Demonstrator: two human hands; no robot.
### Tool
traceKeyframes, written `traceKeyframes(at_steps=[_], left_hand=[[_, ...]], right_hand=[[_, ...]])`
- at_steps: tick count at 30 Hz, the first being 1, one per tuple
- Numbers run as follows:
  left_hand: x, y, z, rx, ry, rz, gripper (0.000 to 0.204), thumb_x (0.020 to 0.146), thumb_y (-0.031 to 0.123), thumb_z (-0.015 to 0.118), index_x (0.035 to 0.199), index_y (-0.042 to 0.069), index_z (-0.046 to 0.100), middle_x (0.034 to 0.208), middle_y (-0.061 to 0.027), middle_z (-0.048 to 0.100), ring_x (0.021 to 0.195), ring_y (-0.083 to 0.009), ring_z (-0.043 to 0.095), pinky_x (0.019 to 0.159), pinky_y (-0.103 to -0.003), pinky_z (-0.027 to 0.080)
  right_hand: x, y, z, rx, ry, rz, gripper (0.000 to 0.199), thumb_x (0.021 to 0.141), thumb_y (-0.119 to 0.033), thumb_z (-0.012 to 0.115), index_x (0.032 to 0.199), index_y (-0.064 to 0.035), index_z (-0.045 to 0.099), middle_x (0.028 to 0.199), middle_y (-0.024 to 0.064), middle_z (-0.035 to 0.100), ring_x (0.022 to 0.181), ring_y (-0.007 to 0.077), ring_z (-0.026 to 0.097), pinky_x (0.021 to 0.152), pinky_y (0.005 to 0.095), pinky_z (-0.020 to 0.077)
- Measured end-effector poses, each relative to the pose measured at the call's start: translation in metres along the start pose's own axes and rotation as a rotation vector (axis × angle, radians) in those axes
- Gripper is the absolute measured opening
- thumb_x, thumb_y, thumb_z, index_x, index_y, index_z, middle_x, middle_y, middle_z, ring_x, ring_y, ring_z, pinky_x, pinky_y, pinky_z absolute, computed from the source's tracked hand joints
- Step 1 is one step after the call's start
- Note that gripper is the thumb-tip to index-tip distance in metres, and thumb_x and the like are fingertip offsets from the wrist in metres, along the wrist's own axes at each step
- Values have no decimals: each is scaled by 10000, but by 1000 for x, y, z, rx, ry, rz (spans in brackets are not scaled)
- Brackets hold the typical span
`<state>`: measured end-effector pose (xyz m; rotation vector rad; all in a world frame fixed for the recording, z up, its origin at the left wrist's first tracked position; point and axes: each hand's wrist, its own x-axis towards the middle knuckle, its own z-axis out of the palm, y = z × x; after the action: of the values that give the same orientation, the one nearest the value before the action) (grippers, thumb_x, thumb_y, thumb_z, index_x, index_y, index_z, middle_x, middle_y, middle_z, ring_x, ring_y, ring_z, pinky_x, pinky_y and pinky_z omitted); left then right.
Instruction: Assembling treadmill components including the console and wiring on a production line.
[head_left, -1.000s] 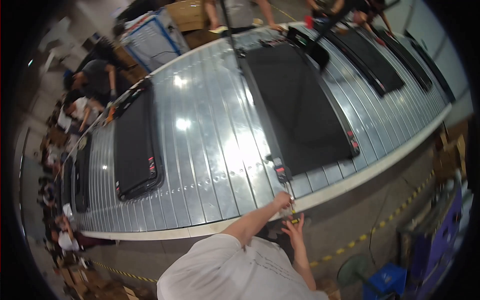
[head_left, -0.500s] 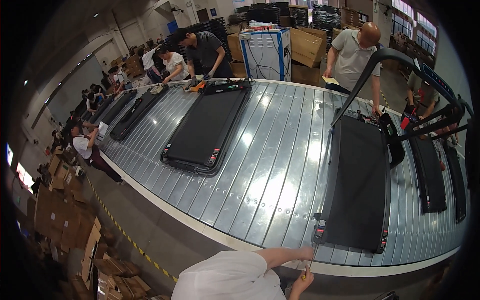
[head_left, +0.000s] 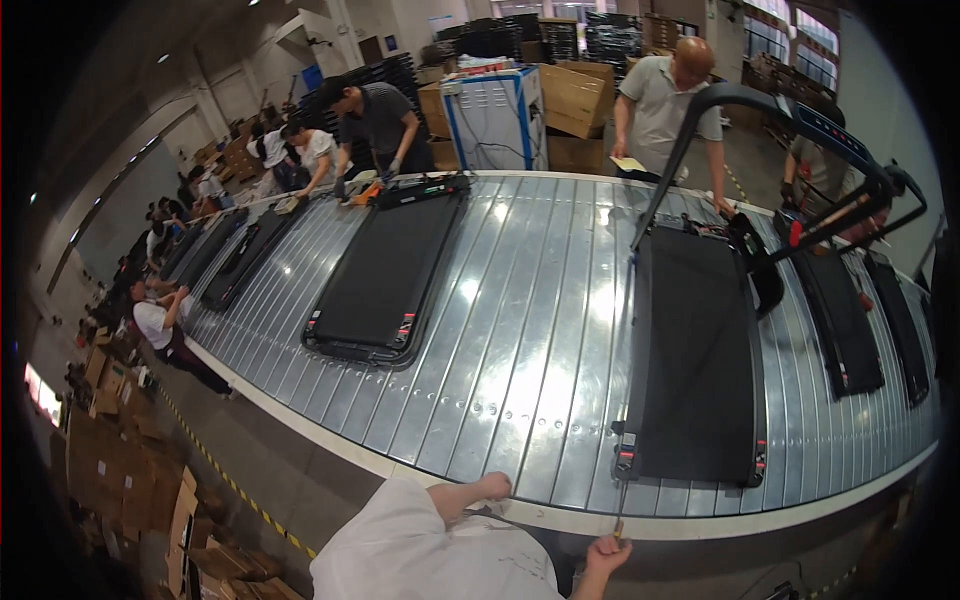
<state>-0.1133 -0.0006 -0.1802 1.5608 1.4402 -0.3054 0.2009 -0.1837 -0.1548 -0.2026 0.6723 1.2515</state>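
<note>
My right hand [head_left: 608,553] is closed around a screwdriver [head_left: 619,530] with a yellowish handle, just outside the line's near edge. Its thin shaft points away from me to the near left corner of a black treadmill [head_left: 697,350]. Whether the tip sits in a screw is too small to tell. My left hand [head_left: 493,487] is curled into a fist over the pale border of the table, left of the treadmill; anything inside it is hidden. This treadmill lies flat, its upright frame and console [head_left: 828,130] raised at the far right end.
The treadmills lie on a metal slatted line [head_left: 510,330]; another black treadmill [head_left: 385,275] is to the left. Across the line a person in a light shirt [head_left: 665,115] reaches to my treadmill's far end. Several other people stand along it. Cardboard [head_left: 130,480] is piled at lower left.
My left hand has moved left, away from the screwdriver shaft and the treadmill corner. My right hand still holds the screwdriver near that corner. The whole view has shifted slightly.
</note>
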Motion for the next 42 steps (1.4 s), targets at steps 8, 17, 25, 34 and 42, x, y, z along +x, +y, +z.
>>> traceKeyframes(at_steps=[8,17,25,34,42], left_hand=[[-49,-42,-26,-10,-37,-85,309,746,154,570,1023,46,656,794,-78,684,583,-161,635,519,-298,502],[27,0,-30,58,-38,121,348,717,190,584,1027,46,655,880,-148,676,790,-267,656,747,-349,509],[46,-12,-6,116,-42,83,377,726,224,579,1055,52,641,940,-162,667,863,-311,640,806,-364,490],[-12,-61,16,115,6,-25,399,681,211,597,1048,65,653,997,-171,653,954,-317,618,847,-360,479],[-46,-39,21,31,0,-40,379,708,193,593,1051,41,646,904,-154,674,831,-269,656,762,-344,501]], right_hand=[[-39,38,-17,-1190,328,-278,315,889,-300,570,1092,-73,490,690,59,565,345,105,368,308,237,309],[26,16,19,-1445,302,-721,404,868,-163,610,1238,-35,512,878,40,567,603,69,514,521,215,461],[85,-21,-4,-1590,443,-833,294,835,-108,595,1121,-39,590,913,96,648,794,157,596,750,274,472],[51,-78,-17,-1083,384,-558,262,815,-56,508,1058,-45,605,819,107,659,588,100,552,519,237,439],[16,-45,-13,-810,234,-888,354,932,-330,497,1154,-55,486,934,96,625,689,149,590,576,278,500]])
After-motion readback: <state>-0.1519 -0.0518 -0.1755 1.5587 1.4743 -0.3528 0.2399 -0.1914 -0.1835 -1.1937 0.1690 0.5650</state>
